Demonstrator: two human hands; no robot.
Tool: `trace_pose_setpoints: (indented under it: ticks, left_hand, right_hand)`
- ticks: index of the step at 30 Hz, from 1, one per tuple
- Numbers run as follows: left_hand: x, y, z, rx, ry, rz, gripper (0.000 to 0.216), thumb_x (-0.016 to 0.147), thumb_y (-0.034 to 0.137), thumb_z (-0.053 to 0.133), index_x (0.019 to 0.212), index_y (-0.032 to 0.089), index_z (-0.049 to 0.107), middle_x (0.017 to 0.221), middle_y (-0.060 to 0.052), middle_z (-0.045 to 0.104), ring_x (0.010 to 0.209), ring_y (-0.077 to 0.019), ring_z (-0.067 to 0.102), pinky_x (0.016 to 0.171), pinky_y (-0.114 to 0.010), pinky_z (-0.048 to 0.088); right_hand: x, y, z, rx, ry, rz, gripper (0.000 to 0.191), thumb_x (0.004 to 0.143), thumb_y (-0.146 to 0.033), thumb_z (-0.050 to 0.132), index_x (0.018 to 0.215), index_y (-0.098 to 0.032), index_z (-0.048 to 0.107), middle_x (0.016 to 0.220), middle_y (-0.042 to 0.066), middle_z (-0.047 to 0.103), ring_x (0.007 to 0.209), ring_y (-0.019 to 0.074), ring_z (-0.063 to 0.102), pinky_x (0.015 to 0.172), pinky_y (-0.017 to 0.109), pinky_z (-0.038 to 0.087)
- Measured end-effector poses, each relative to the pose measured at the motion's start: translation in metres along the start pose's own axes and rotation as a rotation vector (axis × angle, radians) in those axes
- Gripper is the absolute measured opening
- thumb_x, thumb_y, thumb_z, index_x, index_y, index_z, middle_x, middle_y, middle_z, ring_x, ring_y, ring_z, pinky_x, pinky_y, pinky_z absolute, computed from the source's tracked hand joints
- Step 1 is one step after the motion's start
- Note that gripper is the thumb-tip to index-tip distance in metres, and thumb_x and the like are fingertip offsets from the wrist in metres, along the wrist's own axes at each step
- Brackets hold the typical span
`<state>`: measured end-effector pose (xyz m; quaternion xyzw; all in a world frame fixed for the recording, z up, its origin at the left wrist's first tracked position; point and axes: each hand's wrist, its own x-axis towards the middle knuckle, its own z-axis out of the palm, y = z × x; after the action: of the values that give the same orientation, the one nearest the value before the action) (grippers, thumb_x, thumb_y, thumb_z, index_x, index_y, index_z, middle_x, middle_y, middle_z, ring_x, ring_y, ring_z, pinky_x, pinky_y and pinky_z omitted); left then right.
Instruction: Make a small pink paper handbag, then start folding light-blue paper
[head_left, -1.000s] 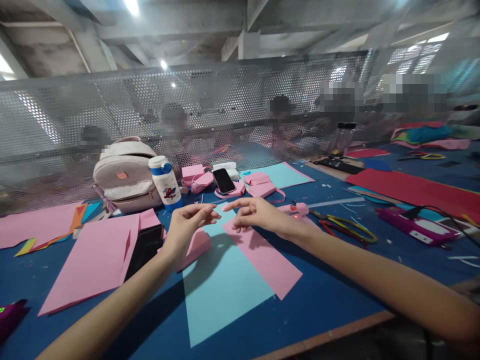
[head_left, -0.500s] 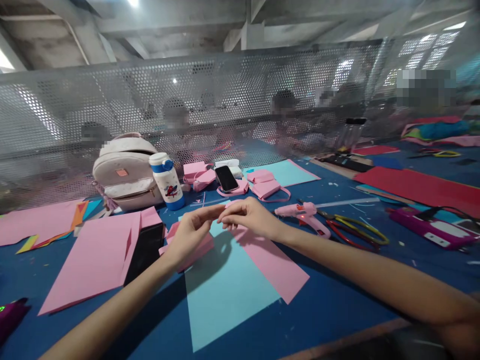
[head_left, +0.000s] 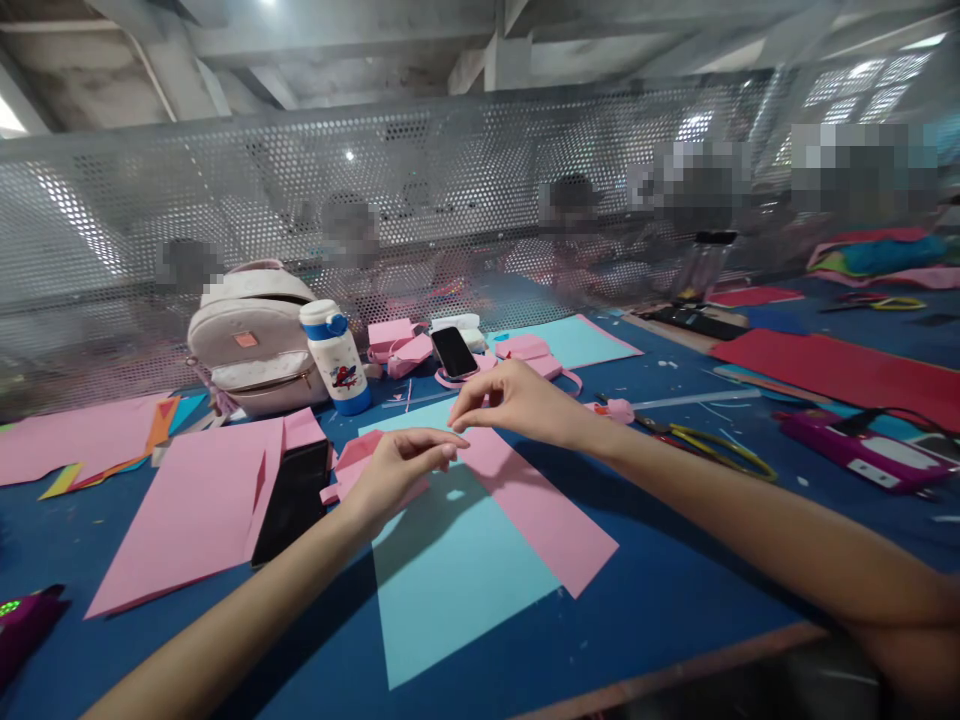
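Observation:
My left hand (head_left: pixel 405 465) is over the light blue sheet (head_left: pixel 465 570), thumb and fingertips drawn together in a pinch. Slightly above and to its right, my right hand (head_left: pixel 517 405) is also pinched, fingertips pointing down-left. Anything between either set of fingertips is too small to make out. Under the hands, a pink paper strip (head_left: pixel 551 520) lies aslant over the blue sheet. A folded pink paper piece (head_left: pixel 352 460) sits behind my left hand, partly hidden. My right forearm covers most of the pink glue gun (head_left: pixel 616 410).
A white bottle (head_left: pixel 337 365) stands beside a pale backpack (head_left: pixel 255 345). Small pink paper bags and a phone (head_left: pixel 454 352) lie behind my hands. Yellow-handled scissors (head_left: pixel 724 450) and a purple device (head_left: pixel 851 450) are at right. Pink sheets (head_left: pixel 187 510) lie left. A perforated metal screen (head_left: pixel 450 190) borders the table.
My hands have moved apart: the left dropped a little and the right rose slightly. My right forearm now hides more of the glue gun.

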<state>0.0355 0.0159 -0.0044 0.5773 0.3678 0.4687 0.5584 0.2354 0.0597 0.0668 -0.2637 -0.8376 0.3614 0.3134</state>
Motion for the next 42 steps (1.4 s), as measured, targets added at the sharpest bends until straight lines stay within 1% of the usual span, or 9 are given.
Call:
trace_pose_setpoints:
  ticks: [3,9,12,16,21,28,35,40,42]
  left_hand:
    - [0.001,0.006,-0.006,-0.003,0.094,0.036,0.027,0.077,0.041,0.082,0.086,0.016,0.081,0.078,-0.005,0.071,0.073,-0.0142,0.057,0.07,-0.023,0.044]
    - [-0.002,0.017,-0.005,-0.066,0.164,0.101,0.022,0.077,0.04,0.082,0.081,0.018,0.081,0.117,-0.009,0.071,0.087,-0.0153,0.061,0.074,-0.023,0.047]
    - [-0.005,0.019,0.0,-0.101,0.13,0.08,0.03,0.074,0.044,0.083,0.081,0.016,0.08,0.101,-0.012,0.074,0.08,-0.0152,0.061,0.068,-0.023,0.047]
    - [-0.005,0.017,0.001,-0.103,0.163,0.064,0.036,0.072,0.046,0.085,0.089,0.014,0.08,0.074,-0.006,0.071,0.066,-0.0116,0.057,0.064,-0.023,0.046]
    - [-0.003,0.009,-0.006,-0.055,0.206,0.041,0.035,0.069,0.041,0.087,0.092,0.015,0.079,0.073,-0.004,0.071,0.068,-0.0133,0.061,0.068,-0.024,0.048]
    - [-0.005,0.005,0.002,-0.013,0.032,-0.076,0.039,0.064,0.039,0.089,0.092,0.013,0.08,0.07,-0.005,0.071,0.062,-0.0131,0.059,0.062,-0.023,0.046]
    - [-0.011,0.002,0.011,-0.058,0.027,-0.146,0.042,0.063,0.045,0.089,0.09,0.014,0.079,0.067,-0.003,0.067,0.059,-0.0103,0.055,0.06,-0.021,0.043]
    - [-0.01,-0.002,0.008,-0.044,0.108,-0.126,0.035,0.061,0.045,0.088,0.072,0.015,0.075,0.062,-0.001,0.065,0.056,-0.01,0.055,0.056,-0.02,0.04]
    - [-0.007,-0.003,0.005,-0.026,0.136,-0.099,0.033,0.061,0.043,0.089,0.069,0.015,0.072,0.058,0.0,0.063,0.053,-0.0097,0.053,0.054,-0.02,0.038]
  right_hand:
    - [-0.004,0.0,-0.009,-0.082,0.084,0.002,0.007,0.079,-0.023,0.074,0.079,-0.02,0.08,0.079,0.003,0.078,0.074,0.0176,0.068,0.068,0.028,0.049]
    - [-0.014,0.008,-0.014,-0.156,0.111,0.064,0.01,0.081,-0.021,0.071,0.077,-0.02,0.08,0.076,0.004,0.078,0.072,0.0177,0.069,0.069,0.029,0.05]
    - [-0.017,0.011,-0.006,-0.118,0.05,0.081,0.012,0.082,-0.021,0.069,0.079,-0.019,0.08,0.076,0.003,0.078,0.072,0.0173,0.07,0.068,0.028,0.05]
    - [-0.019,0.014,0.011,0.004,0.051,0.08,0.012,0.083,-0.025,0.07,0.081,-0.018,0.08,0.076,0.004,0.077,0.072,0.0172,0.069,0.067,0.027,0.049]
    - [-0.023,0.024,0.031,-0.008,0.166,0.029,0.009,0.081,-0.027,0.077,0.076,-0.02,0.079,0.077,0.002,0.076,0.071,0.0154,0.062,0.063,0.027,0.041]
    - [-0.03,0.032,0.04,-0.083,0.326,-0.177,0.022,0.087,-0.046,0.072,0.083,-0.026,0.081,0.084,0.004,0.062,0.086,0.0198,0.058,0.08,0.034,0.045]
    - [-0.038,0.037,0.049,-0.238,0.291,-0.27,0.016,0.095,-0.029,0.065,0.097,-0.032,0.08,0.106,0.007,0.062,0.099,0.0225,0.053,0.091,0.04,0.045]
    - [-0.042,0.041,0.054,-0.211,0.184,-0.361,0.039,0.099,-0.014,0.048,0.127,-0.033,0.068,0.126,0.008,0.06,0.118,0.0244,0.051,0.102,0.047,0.043]
    - [-0.044,0.039,0.054,-0.169,0.177,-0.354,0.043,0.099,-0.013,0.044,0.13,-0.032,0.066,0.128,0.008,0.061,0.12,0.0238,0.052,0.102,0.047,0.044]
